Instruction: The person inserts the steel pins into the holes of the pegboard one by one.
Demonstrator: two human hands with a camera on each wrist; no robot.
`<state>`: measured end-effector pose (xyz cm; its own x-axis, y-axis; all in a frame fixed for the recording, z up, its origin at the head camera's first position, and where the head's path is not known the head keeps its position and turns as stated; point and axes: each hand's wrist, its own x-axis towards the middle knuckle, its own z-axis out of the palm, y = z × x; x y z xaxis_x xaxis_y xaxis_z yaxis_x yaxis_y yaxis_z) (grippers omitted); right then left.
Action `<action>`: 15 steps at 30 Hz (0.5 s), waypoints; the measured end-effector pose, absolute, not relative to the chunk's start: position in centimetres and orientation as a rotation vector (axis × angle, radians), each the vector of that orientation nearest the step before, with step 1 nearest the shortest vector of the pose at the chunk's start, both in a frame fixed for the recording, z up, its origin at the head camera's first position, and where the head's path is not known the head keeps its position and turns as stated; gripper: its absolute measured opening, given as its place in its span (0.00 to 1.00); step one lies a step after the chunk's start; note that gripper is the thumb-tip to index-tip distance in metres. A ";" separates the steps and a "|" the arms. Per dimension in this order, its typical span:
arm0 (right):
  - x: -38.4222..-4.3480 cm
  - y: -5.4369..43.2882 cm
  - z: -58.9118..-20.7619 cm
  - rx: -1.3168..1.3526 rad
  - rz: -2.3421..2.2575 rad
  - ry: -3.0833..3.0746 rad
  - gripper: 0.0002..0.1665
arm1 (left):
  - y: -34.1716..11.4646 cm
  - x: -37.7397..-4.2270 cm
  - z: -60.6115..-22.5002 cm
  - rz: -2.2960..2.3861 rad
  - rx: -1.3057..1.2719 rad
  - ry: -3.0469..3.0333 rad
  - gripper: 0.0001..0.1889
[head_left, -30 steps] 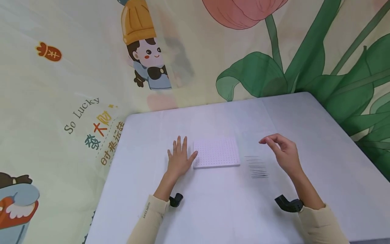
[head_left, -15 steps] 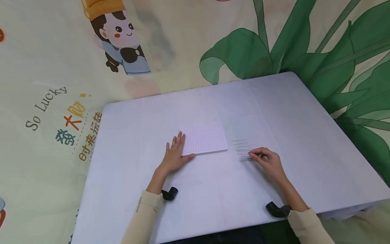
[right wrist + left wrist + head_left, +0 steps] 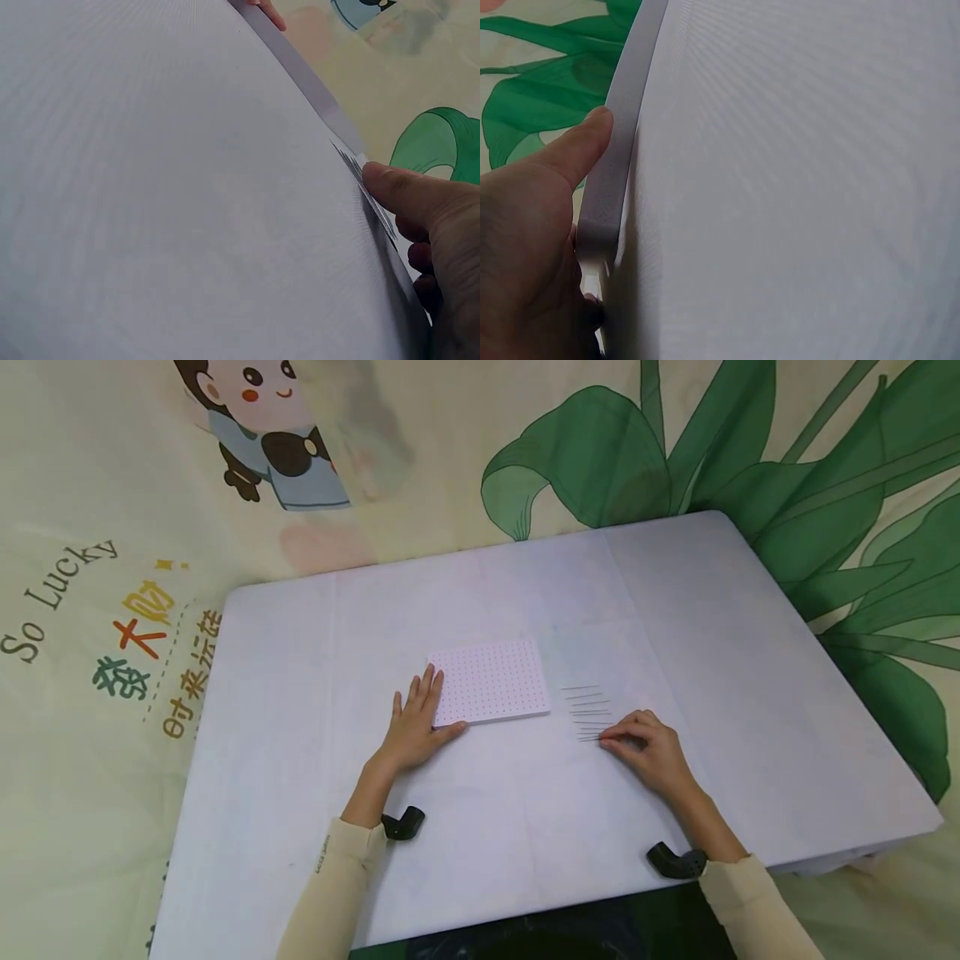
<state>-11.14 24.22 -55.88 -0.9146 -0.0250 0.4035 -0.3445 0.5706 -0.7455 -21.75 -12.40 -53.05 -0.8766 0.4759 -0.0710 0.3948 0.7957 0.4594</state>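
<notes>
A white rectangular pegboard (image 3: 491, 681) with rows of small holes lies flat on the table. My left hand (image 3: 412, 731) rests at its near left corner in the head view, fingers straight along the left side and thumb (image 3: 592, 139) against the front edge. To the right of the board lies a column of several thin dark needle-like rods (image 3: 587, 702), roughly parallel. My right hand (image 3: 648, 747) has thumb and index fingertips pinched at the right end of the nearest rod. In the right wrist view the thumb (image 3: 390, 184) overlaps the rods, and the other fingers are partly hidden.
The table has a white cloth (image 3: 480, 827) over it. A faint, pale translucent sheet (image 3: 581, 647) lies around and behind the rods. Behind the table hangs a printed backdrop (image 3: 435, 452) with green leaves and a cartoon figure. Black wrist cameras (image 3: 675, 862) sit at both wrists.
My right hand has come down and toward the near rods, its fingertips now at a rod's end. The left hand has settled onto the board's corner. The head view has tilted downward.
</notes>
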 end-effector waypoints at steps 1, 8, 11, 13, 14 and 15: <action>-11.2 24.2 -55.9 0.303 1.262 -2.468 0.10 | -12.4 -21.8 -53.1 0.660 0.686 2.801 0.49; -11.5 24.0 -55.8 0.346 1.239 -2.507 0.10 | -12.5 -21.8 -53.2 0.650 0.675 2.800 0.50; -11.7 23.9 -55.8 0.352 1.233 -2.519 0.10 | -12.6 -21.9 -53.3 0.639 0.682 2.809 0.50; -11.8 23.9 -55.8 0.353 1.229 -2.521 0.10 | -12.6 -22.0 -53.4 0.656 0.691 2.814 0.49; -11.9 23.9 -55.8 0.351 1.226 -2.523 0.10 | -12.6 -22.0 -53.5 0.657 0.696 2.818 0.49; -11.9 23.9 -55.8 0.351 1.226 -2.522 0.10 | -12.6 -22.1 -53.5 0.660 0.700 2.820 0.49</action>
